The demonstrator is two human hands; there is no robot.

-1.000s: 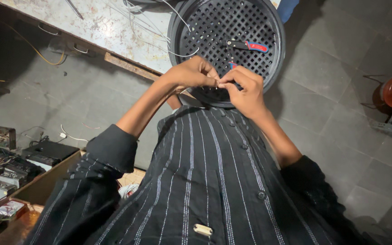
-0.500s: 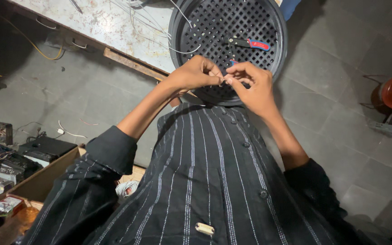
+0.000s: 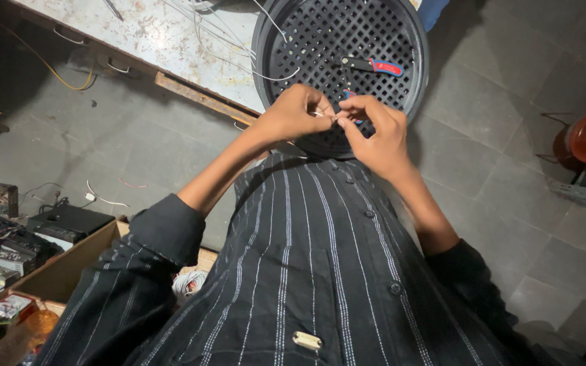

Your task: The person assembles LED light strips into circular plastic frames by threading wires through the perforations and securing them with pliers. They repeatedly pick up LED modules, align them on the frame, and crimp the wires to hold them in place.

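Over black tray point(image 3: 418, 102): hands point(image 3: 337, 122) w/ wire point(image 3: 325, 115)

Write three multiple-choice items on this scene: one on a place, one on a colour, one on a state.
1. Where does the hand tool lie?
A. in the round black perforated tray
B. on the tiled floor
C. in the cardboard box

2. What colour is the tool's handle?
A. green
B. yellow
C. red with some blue

3. How are the left hand and right hand placed?
A. resting apart on the bench
B. fingertips together, pinching a thin wire between them
C. gripping the tray rim

Answers: 1 A, it rests on the tray's grid; 2 C, red grip with blue end; 3 B, fingers meet above the tray's near edge.
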